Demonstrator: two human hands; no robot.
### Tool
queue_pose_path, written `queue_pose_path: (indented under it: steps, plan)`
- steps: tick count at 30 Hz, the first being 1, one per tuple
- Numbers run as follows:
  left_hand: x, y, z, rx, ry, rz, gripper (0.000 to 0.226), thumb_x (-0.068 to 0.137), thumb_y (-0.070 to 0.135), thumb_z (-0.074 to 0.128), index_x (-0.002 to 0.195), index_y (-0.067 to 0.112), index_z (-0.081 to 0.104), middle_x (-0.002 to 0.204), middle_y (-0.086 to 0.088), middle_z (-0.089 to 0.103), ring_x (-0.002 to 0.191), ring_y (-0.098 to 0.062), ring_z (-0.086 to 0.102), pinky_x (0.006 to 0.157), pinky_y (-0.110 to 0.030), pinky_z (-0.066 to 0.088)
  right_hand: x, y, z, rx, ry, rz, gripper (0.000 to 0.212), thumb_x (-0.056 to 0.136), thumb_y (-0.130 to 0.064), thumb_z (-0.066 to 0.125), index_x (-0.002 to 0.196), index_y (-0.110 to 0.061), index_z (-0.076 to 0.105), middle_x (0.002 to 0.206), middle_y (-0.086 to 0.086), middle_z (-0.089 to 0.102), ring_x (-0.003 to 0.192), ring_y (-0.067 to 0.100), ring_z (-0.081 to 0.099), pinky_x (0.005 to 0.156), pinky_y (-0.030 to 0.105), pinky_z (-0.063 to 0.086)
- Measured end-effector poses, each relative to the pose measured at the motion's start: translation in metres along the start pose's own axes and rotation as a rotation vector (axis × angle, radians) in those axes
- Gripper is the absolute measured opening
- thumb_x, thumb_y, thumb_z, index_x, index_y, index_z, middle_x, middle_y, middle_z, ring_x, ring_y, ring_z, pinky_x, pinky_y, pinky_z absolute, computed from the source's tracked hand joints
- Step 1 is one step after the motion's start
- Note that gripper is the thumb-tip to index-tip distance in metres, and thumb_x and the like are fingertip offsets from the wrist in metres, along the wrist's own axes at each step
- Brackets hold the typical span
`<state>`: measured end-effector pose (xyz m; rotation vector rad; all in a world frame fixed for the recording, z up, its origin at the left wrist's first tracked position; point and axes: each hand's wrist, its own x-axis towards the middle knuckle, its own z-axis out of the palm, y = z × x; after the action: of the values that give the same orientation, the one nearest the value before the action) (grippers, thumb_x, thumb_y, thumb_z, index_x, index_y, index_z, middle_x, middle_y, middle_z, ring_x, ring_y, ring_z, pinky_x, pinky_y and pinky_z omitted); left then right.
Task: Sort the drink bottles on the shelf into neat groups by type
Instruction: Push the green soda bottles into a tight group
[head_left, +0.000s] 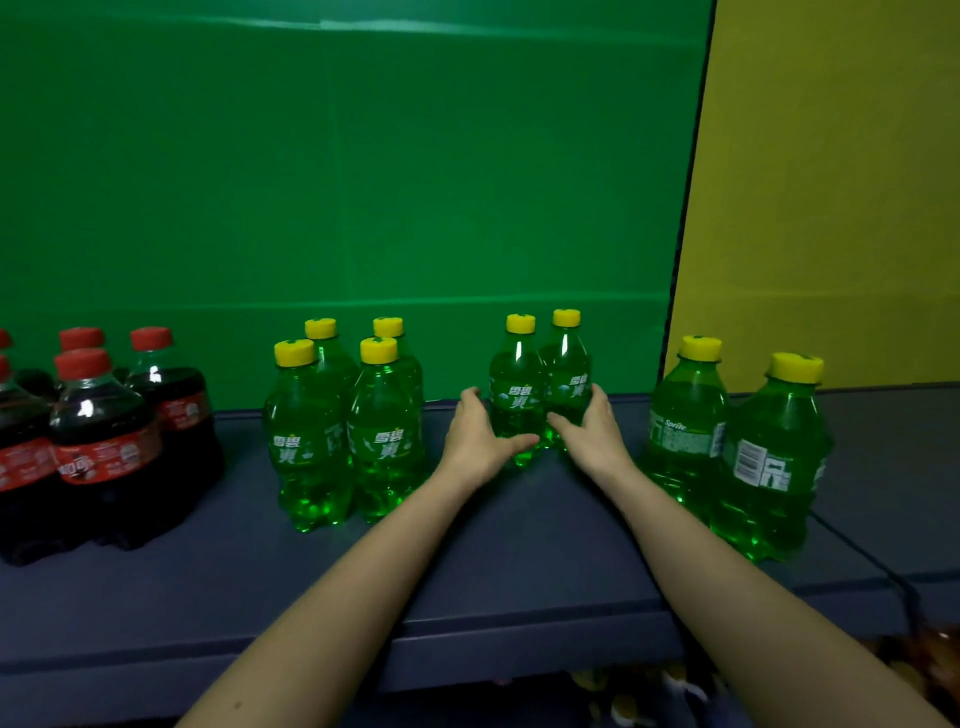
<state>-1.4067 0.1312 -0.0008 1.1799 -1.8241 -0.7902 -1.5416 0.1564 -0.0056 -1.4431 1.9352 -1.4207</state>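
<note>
On the blue shelf (519, 545), green bottles (306, 441) stand before a green wall (337, 182).

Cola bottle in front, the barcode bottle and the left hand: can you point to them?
front cola bottle (106, 457), head view, red label.
barcode bottle (753, 462), head view, white barcode patch.
left hand (475, 441), head view, back of the hand.

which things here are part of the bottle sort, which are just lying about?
Job:
- cola bottles
- four green bottles
- middle green pair, gripped by left hand and right hand
- right green pair
- shelf

Not the job:
- green panel
- yellow panel
- blurred items below the shelf
</note>
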Motion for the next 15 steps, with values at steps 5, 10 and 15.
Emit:
queue_pose_path:
  steps: [5, 10, 15]
  plan:
    - [0.007, -0.002, 0.010, -0.072, 0.043, -0.028, 0.072, 0.065, 0.024, 0.083, 0.123, 0.007, 0.044, 0.124, -0.007, 0.058, 0.113, -0.019, 0.055, 0.094, -0.023, 0.041, 0.011, 0.006, 0.005, 0.046, 0.022, 0.001, 0.073, 0.083, -0.014, 0.065, 0.140, -0.002, 0.022, 0.137, 0.015, 0.046, 0.126, 0.029, 0.044, 0.100, 0.030, 0.034]
    - [0.000, -0.003, 0.009, 0.024, 0.163, -0.013, 0.062, 0.068, 0.027, 0.081, 0.111, 0.003, 0.044, 0.119, -0.012, 0.060, 0.110, -0.026, 0.057, 0.091, -0.032, 0.045, 0.011, 0.006, 0.008, -0.012, 0.054, -0.034, 0.074, 0.081, -0.022, 0.069, 0.137, -0.002, 0.026, 0.137, 0.016, 0.048, 0.126, 0.032, 0.045, 0.103, 0.039, 0.037]
    - [-0.009, -0.008, 0.000, 0.099, 0.240, -0.038, 0.053, 0.074, 0.028, 0.077, 0.102, 0.007, 0.037, 0.117, -0.017, 0.058, 0.106, -0.030, 0.056, 0.083, -0.031, 0.043, 0.003, -0.001, 0.012, -0.036, 0.028, -0.059, 0.074, 0.082, -0.025, 0.069, 0.138, -0.004, 0.026, 0.138, 0.016, 0.046, 0.128, 0.033, 0.041, 0.105, 0.041, 0.034]
